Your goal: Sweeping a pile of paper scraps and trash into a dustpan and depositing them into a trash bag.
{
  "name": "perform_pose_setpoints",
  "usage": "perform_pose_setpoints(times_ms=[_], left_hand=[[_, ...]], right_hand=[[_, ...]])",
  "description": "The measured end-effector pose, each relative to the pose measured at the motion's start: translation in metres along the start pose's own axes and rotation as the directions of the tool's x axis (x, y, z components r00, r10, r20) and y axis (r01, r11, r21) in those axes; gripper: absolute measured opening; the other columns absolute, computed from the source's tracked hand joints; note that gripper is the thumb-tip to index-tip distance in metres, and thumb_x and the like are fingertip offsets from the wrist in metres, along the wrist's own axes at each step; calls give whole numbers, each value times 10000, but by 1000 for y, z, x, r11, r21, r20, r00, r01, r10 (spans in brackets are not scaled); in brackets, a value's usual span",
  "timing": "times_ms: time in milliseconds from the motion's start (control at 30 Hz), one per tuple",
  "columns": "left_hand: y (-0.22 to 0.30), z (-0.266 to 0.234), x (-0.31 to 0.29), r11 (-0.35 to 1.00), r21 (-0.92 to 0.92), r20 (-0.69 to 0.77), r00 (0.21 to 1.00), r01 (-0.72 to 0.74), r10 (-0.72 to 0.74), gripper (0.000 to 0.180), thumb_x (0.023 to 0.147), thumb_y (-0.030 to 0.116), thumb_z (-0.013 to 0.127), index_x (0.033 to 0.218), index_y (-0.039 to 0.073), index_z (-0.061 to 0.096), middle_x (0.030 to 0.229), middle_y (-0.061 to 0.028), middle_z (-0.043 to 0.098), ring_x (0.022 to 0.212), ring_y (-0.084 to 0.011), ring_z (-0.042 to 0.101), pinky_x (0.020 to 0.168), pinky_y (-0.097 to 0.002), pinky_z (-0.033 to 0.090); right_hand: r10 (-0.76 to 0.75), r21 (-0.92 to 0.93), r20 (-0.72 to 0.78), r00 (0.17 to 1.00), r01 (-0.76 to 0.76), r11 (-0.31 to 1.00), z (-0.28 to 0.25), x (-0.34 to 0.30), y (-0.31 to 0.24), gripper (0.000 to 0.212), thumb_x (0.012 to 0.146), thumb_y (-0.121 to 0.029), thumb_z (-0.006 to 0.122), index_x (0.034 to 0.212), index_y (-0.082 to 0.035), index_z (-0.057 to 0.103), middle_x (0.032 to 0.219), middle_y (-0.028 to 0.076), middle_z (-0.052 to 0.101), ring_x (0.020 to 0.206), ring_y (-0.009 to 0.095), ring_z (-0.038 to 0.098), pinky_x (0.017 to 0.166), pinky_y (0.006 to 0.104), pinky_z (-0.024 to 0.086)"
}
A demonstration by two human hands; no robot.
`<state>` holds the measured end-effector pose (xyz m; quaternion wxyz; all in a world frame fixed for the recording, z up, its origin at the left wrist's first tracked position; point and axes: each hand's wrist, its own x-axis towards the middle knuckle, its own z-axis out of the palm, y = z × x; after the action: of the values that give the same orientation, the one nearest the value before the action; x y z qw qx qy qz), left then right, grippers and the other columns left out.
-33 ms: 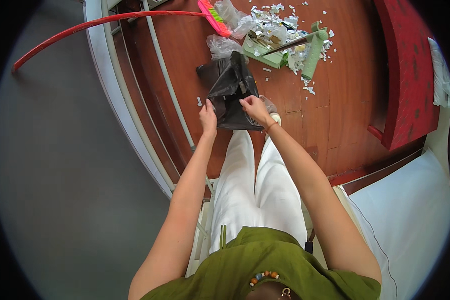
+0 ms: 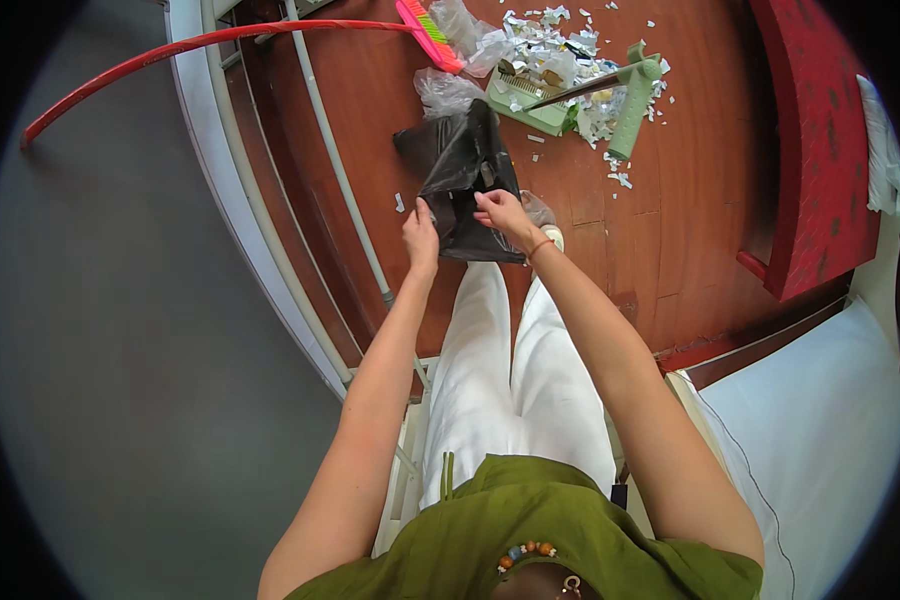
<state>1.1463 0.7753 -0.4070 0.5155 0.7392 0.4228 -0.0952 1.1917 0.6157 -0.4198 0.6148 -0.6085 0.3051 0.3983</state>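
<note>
A black plastic bag (image 2: 448, 160) hangs in front of my shins above the wooden floor, its mouth partly spread. My left hand (image 2: 421, 238) is closed on the bag's left edge. Fingers pinched, my right hand (image 2: 505, 216) is at the right side of the opening, in front of the dark inside. Whether it grips the film or some small thing is hard to make out. Beyond the bag lies a light green dustpan (image 2: 530, 115) with teeth along one side, among many white paper scraps (image 2: 610, 125).
A pink and yellow broom head (image 2: 428, 36) lies at the far side, its red handle (image 2: 210, 39) reaching left. Clear plastic bags (image 2: 445, 94) lie near it. Metal bars (image 2: 335, 150) run along the left. Red furniture (image 2: 820, 170) stands at right, near a white-covered surface (image 2: 810, 410).
My right hand has shifted slightly left over the bag's opening. My left hand has moved slightly to the right with the bag's edge.
</note>
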Motion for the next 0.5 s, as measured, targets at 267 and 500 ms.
perform_pose_setpoints(times_ms=[267,500], left_hand=[[19,-6,-17,962,234,134,985,-137,107,444,967,401,486,871,-23,576,703,-217,594,681,-403,592,635,-433,450],[12,-19,4,965,200,103,983,-169,151,436,959,419,490,1000,10,632,836,-212,652,812,-365,643,707,-397,474]], right_hand=[[-557,119,268,786,547,829,54,34,-72,303,951,-220,550,1234,-110,547,1361,39,458,1193,174,484,918,297,417],[-81,594,41,996,41,804,15,-43,-91,321,938,-206,554,1213,-44,523,1306,117,503,1146,253,543,954,392,449]])
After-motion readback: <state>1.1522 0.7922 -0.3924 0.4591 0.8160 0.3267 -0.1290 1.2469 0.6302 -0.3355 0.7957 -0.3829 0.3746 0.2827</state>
